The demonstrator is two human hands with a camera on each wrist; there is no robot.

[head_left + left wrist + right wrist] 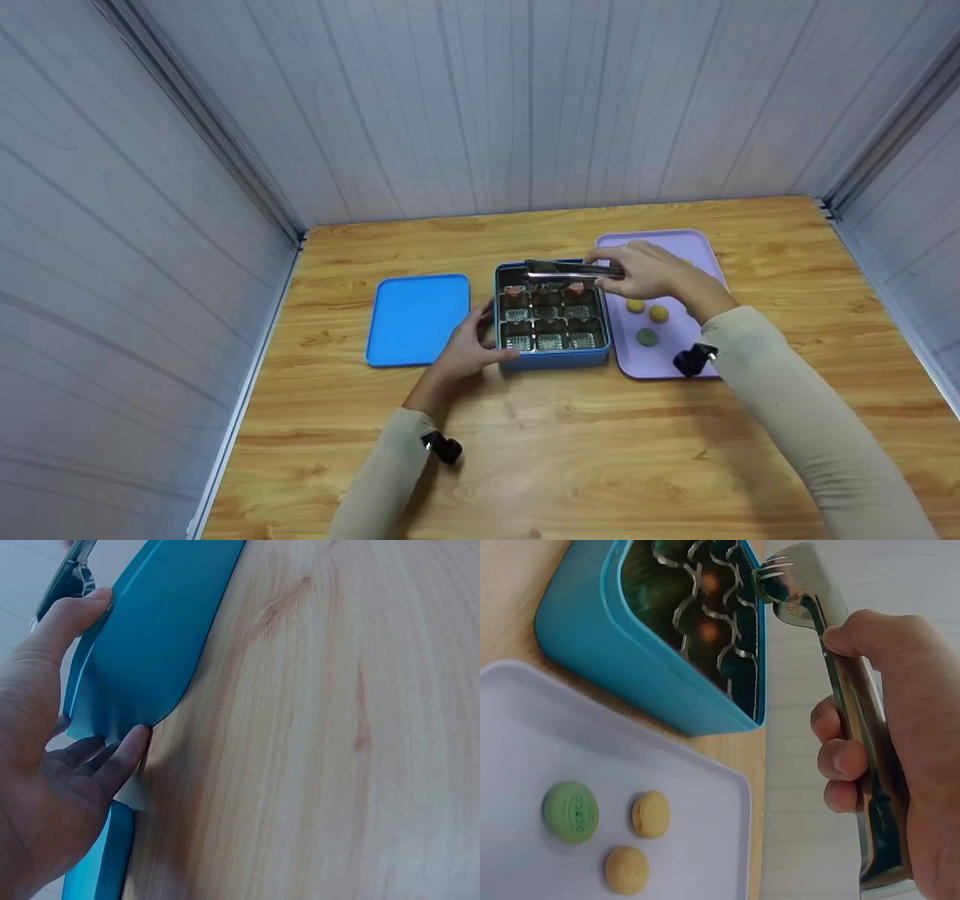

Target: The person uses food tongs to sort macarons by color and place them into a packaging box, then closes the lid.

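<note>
Over the blue tin (551,358) on the counter (570,450), the right hand (645,271) grips metal tongs (574,271) — stiff, slick, probably best held mid-handle. Left hand (469,346), fingers straight, steadies the tin's side — likely light.

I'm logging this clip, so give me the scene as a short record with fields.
Left hand: steadies the blue compartmented tin box by its left side
Right hand: grip on metal tongs held over the box
Purple plastic tray: right of the box, holds small round yellow and green cookies
Blue flat lid: left of the box
</note>
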